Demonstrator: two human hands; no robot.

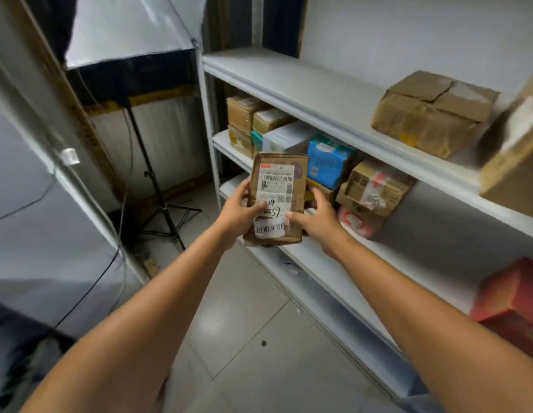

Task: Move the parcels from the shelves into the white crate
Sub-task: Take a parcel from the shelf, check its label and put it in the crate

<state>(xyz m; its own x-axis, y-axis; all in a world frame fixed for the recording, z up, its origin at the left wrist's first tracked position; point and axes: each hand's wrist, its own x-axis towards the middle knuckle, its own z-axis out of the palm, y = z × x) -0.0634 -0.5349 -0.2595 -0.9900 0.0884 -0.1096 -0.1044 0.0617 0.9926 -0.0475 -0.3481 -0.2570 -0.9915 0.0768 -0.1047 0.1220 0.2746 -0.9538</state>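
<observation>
A flat brown cardboard parcel (275, 186) with a white shipping label stands upright in front of the white metal shelves (334, 114). My left hand (240, 211) grips its left edge with the thumb across the label. My right hand (317, 219) holds its lower right side. More parcels sit on the middle shelf behind it: a blue packet (328, 163), a taped brown box (374, 189), a red-and-white packet (356, 223) and several brown boxes (250, 114) further back. No white crate is in view.
The top shelf carries a crumpled brown parcel (432, 114) and a box (515, 162) at the right edge. A red box (512, 299) sits lower right. A softbox light on a black tripod (158, 186) stands to the left, with cables trailing over the tiled floor (253, 338).
</observation>
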